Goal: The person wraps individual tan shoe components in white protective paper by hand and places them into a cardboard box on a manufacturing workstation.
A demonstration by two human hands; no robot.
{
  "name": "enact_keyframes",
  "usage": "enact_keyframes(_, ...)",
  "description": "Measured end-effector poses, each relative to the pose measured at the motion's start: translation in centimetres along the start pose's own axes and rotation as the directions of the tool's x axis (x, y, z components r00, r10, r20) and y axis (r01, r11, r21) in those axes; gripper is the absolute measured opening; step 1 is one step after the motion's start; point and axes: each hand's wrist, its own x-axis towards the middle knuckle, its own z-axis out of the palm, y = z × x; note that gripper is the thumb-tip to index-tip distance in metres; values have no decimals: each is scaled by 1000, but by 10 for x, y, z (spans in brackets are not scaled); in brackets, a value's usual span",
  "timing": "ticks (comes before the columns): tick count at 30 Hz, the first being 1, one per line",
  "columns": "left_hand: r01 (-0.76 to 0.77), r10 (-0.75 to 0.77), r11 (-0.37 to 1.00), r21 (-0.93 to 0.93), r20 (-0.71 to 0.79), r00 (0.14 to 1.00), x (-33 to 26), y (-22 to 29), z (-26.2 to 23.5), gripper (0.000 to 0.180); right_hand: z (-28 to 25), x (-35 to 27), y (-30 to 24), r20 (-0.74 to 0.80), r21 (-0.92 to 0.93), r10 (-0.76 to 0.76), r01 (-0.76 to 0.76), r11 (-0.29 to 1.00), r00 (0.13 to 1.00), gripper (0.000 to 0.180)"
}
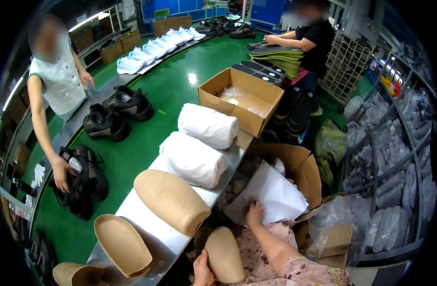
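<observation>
My left hand [203, 270], at the lower edge, grips the side of a tan molded toe-shaped shell [224, 255], its rounded end up. My right hand [254, 213] has its fingers bent on a stack of white paper sheets [271, 193] lying over an open carton [306, 167]. On the metal bench [168, 243] to the left lie a larger tan shell [168, 198], domed side up, and an open-side-up tan shell [122, 240]. Beyond them rest two white paper-wrapped bundles [194, 157]. Nested tan shells [78, 274] stand at the lower left.
An open cardboard box [242, 97] sits at the bench's far end. A green conveyor [152, 143] carries black shoes [106, 121] and white shoes [156, 47]. One person reaches onto it at left; another handles stacked soles [280, 59]. Right stands a rack of plastic-wrapped pieces [390, 186].
</observation>
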Motion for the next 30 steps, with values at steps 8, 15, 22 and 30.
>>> enact_keyframes(8, -56, 51, 995, 81, 56, 997, 8, -4, 10, 33, -42, 42, 44, 400, 802, 381, -519, 296, 834, 32)
enact_keyframes(15, -185, 133, 947, 261, 205, 970, 9, 4, 43, 26, -115, 20, 59, 298, 955, 251, -289, -70, 921, 34)
enact_keyframes(22, -381, 253, 877, 293, 394, 884, 3, -3, 86, 19, -144, 35, 74, 77, 976, 121, -100, 193, 990, 17)
enact_keyframes(30, -470, 317, 825, 313, 432, 844, 3, -5, 92, 18, -190, 45, 54, -272, 841, -70, 272, 468, 960, 20)
